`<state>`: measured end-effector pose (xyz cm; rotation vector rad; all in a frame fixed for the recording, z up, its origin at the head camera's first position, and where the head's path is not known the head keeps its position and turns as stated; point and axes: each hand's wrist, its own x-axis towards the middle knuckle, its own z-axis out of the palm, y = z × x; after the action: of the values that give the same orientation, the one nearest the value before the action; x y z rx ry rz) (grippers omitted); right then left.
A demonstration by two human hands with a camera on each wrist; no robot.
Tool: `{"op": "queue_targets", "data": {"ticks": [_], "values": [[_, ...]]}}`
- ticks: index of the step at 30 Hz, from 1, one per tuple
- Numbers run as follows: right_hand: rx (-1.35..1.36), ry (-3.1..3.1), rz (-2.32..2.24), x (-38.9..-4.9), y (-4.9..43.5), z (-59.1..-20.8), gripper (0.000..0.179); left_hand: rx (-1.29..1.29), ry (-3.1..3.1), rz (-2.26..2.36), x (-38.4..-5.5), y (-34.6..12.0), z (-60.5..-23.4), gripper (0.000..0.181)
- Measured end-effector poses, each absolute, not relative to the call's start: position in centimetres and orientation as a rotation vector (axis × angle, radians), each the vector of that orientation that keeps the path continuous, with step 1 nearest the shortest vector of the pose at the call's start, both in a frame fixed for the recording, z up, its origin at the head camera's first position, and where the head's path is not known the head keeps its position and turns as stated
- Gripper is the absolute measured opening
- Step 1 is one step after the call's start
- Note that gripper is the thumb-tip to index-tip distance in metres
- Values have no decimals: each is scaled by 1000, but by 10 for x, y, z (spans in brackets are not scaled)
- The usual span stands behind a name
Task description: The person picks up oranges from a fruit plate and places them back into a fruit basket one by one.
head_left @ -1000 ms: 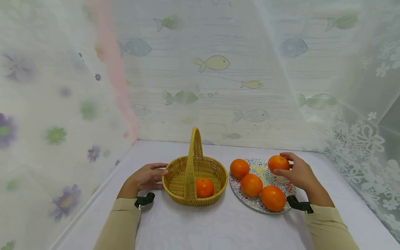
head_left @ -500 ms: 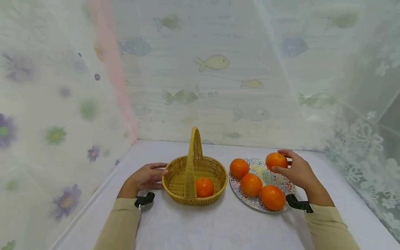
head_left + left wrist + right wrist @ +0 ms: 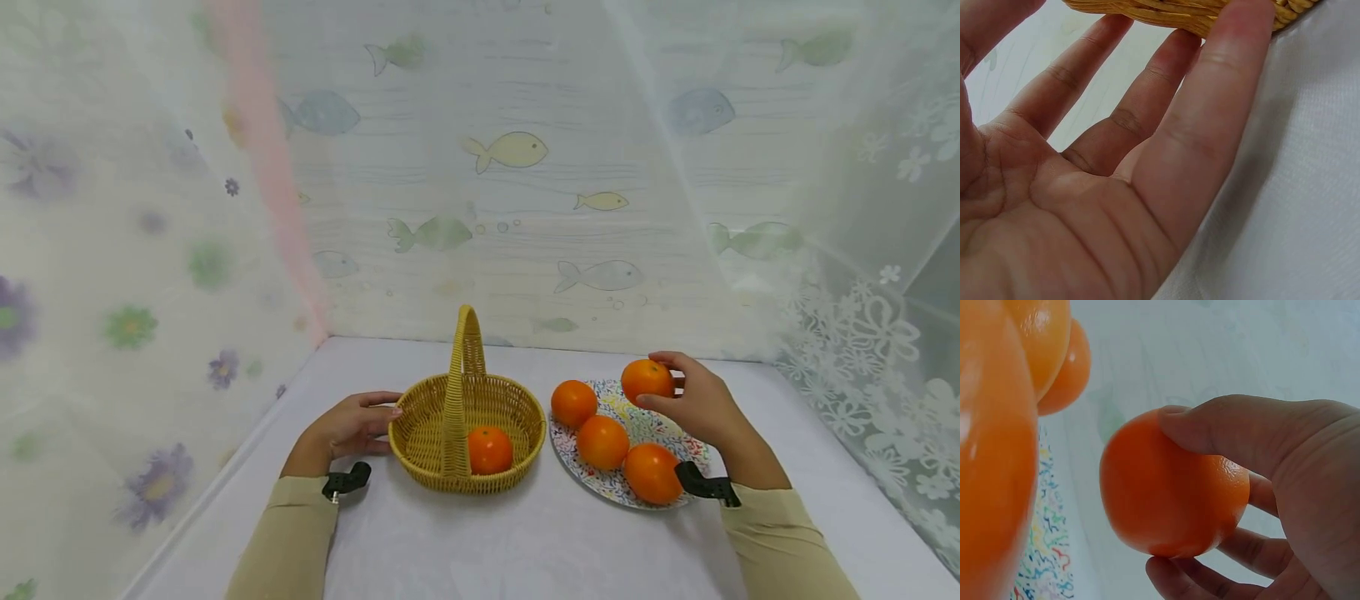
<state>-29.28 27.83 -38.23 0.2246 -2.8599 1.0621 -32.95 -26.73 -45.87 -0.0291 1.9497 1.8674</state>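
In the head view my right hand (image 3: 699,404) holds an orange (image 3: 647,382) above the back of a speckled plate (image 3: 675,437). Thumb on one side and fingers on the other grip this orange (image 3: 1169,490) in the right wrist view. Three more oranges lie on the plate, one of them the front orange (image 3: 652,473). To the left stands a yellow woven basket (image 3: 423,475) with a tall handle and one orange (image 3: 491,450) inside. My left hand (image 3: 352,427) touches the basket's left side, its fairly straight fingertips against the weave (image 3: 1166,14) in the left wrist view.
A white cloth (image 3: 480,550) covers the table. The basket's handle (image 3: 457,392) arches high over its middle. Behind stands a fish-patterned curtain (image 3: 517,200), with a flowered curtain (image 3: 135,325) on the left and a lacy sheer one (image 3: 877,333) on the right.
My right hand has lifted the orange slightly and carried it left over the plate. The left hand and the basket stay where they were.
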Motion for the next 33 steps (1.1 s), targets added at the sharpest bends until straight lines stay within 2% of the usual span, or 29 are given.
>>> {"op": "queue_targets", "data": {"ticks": [20, 33], "values": [[322, -2815, 1193, -295, 244, -375, 77, 2, 1953, 1874, -328, -268, -458, 66], [388, -2814, 1190, -298, 217, -370, 70, 6, 1955, 1876, -328, -268, -459, 65]]}}
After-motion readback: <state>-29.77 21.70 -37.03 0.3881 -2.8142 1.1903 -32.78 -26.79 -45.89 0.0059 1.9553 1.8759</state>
